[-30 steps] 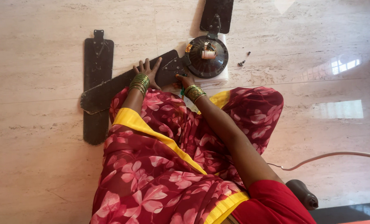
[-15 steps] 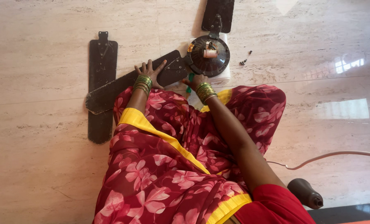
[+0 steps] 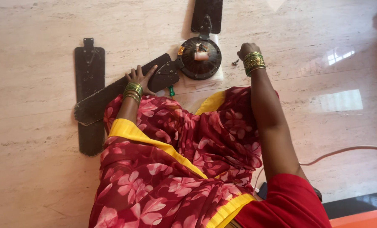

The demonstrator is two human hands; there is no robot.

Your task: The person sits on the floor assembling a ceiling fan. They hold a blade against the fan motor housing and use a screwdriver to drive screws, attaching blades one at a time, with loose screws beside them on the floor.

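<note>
Left hand (image 3: 140, 77) fingers spread flat on the fan blade (image 3: 125, 90) — right hand (image 3: 247, 50) curled beside small screws (image 3: 236, 62), grip unclear.

Glossy polished stone floor (image 3: 36, 38), matt dark fan blade (image 3: 112, 95), dull metal motor housing (image 3: 201, 63)

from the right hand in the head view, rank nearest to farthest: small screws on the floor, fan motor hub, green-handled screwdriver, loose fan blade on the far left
1. Small screws: on the floor just left of the right hand.
2. Fan motor hub: farther left, on a white cloth.
3. Green-handled screwdriver: below and left of the hub, near the knee.
4. Loose fan blade: far left, lying lengthwise.
</note>
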